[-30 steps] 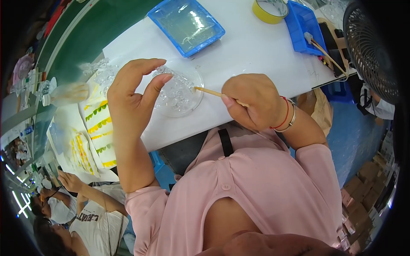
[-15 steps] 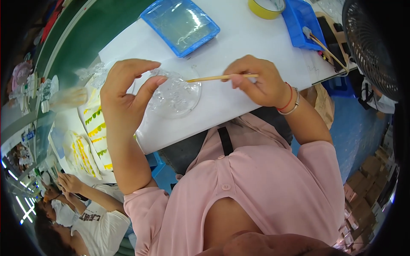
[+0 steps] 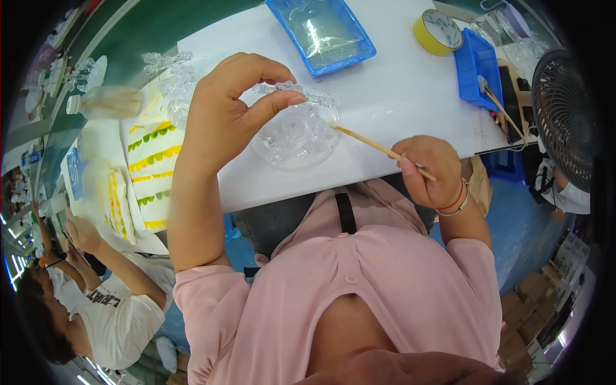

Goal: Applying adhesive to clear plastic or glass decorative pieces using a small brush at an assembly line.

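My left hand [image 3: 240, 106] pinches a clear, knobbly plastic piece [image 3: 314, 98] between thumb and fingertips. Part of the piece is hidden behind the fingers. Below it, on the white table, a round clear dish [image 3: 333, 153] holds several clear bumpy pieces [image 3: 289, 133]. My right hand [image 3: 431, 168] is closed around a thin wooden stick [image 3: 369, 144], which slants up and left. The stick's pale tip is by the right rim of the dish; whether it touches is unclear.
A blue tray [image 3: 371, 52] with a clear film-like surface stands behind the dish. A yellow tape roll [image 3: 427, 35], a blue bin [image 3: 461, 61] and a black fan [image 3: 568, 122] are at right. At left are a bottle [image 3: 109, 102] and yellow-green trimmed sheets [image 3: 154, 154], with a co-worker [image 3: 122, 301] beyond.
The view has shifted, so the table appears further right. My right hand has come lower and nearer me, tilting the stick. The clear piece in my left hand now shows plainly.
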{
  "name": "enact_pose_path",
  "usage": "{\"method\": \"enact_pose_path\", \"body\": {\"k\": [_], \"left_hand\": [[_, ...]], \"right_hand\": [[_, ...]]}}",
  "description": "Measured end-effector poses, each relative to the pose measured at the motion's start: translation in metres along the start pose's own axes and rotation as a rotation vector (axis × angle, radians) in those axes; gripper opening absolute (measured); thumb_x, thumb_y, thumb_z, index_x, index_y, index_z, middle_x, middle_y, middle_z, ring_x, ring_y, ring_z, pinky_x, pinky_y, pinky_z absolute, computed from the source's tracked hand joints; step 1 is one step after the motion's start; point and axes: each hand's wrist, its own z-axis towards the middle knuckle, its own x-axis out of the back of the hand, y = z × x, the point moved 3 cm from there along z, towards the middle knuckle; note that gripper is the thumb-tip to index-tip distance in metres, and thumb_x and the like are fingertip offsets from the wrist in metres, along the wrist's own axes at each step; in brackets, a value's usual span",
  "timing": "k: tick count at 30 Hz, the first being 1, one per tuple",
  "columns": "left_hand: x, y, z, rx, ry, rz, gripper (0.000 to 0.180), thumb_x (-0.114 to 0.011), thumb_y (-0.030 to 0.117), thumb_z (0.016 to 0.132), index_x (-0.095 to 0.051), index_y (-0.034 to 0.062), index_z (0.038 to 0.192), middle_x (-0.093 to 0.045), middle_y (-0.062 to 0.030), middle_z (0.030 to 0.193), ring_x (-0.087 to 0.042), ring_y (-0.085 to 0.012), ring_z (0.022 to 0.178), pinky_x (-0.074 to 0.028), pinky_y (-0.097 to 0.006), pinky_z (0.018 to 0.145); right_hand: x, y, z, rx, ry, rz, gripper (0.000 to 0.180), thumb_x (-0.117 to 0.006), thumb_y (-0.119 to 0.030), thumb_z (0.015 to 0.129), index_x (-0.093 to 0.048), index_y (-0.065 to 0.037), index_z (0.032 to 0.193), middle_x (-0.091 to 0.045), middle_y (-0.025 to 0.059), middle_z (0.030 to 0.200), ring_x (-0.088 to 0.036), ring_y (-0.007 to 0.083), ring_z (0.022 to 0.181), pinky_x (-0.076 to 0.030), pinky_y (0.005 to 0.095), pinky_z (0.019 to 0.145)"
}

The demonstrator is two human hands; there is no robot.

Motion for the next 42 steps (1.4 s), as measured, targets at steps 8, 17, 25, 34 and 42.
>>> {"method": "enact_pose_path", "body": {"k": [8,17,25,34,42], "left_hand": [[-0.001,0.001,-0.001,-0.018,0.016,-0.036,0.024,-0.081,0.013,0.070,-0.068,0.0049,0.089,-0.067,-0.0058,0.083,-0.062,-0.0186,0.076,-0.050,-0.029,0.068],[0.000,0.003,0.001,-0.046,-0.091,0.016,0.020,-0.076,0.003,0.073,-0.070,0.0034,0.092,-0.068,-0.0061,0.088,-0.062,-0.0178,0.080,-0.048,-0.027,0.072],[0.014,0.016,0.005,-0.141,-0.111,0.089,0.018,-0.076,0.009,0.071,-0.069,0.0081,0.088,-0.064,-0.0060,0.077,-0.060,-0.0232,0.073,-0.047,-0.031,0.062],[0.107,0.069,0.045,0.013,0.237,0.422,0.019,-0.074,0.002,0.076,-0.070,0.0031,0.095,-0.071,-0.0050,0.088,-0.062,-0.0113,0.076,-0.049,-0.023,0.069],[0.140,-0.047,0.188,0.222,0.234,0.685,0.028,-0.073,0.022,0.078,-0.068,0.0039,0.099,-0.069,-0.0136,0.090,-0.067,-0.0276,0.082,-0.052,-0.034,0.074]], "right_hand": [[-0.010,-0.013,-0.006,0.020,-0.053,0.092,0.011,-0.056,0.004,0.082,-0.052,-0.002,0.091,-0.065,0.0146,0.076,-0.058,0.0226,0.055,-0.046,0.0313,0.050],[-0.012,0.010,-0.012,-0.112,-0.039,0.227,0.004,-0.051,-0.002,0.090,-0.054,-0.001,0.093,-0.066,0.0146,0.079,-0.062,0.0190,0.060,-0.049,0.0280,0.053],[0.021,0.020,-0.030,-0.322,0.379,0.679,0.007,-0.044,-0.009,0.096,-0.044,-0.002,0.094,-0.062,0.0188,0.074,-0.049,0.0128,0.051,-0.044,0.0231,0.048],[0.039,0.043,-0.037,-0.336,0.701,1.069,0.017,-0.041,-0.019,0.100,-0.041,-0.006,0.090,-0.050,0.0096,0.063,-0.040,0.0125,0.046,-0.035,0.0228,0.046],[0.045,0.061,-0.046,-0.333,0.740,0.964,0.016,-0.041,-0.019,0.100,-0.042,-0.006,0.090,-0.052,0.0112,0.064,-0.042,0.0128,0.047,-0.039,0.0214,0.044]]}}
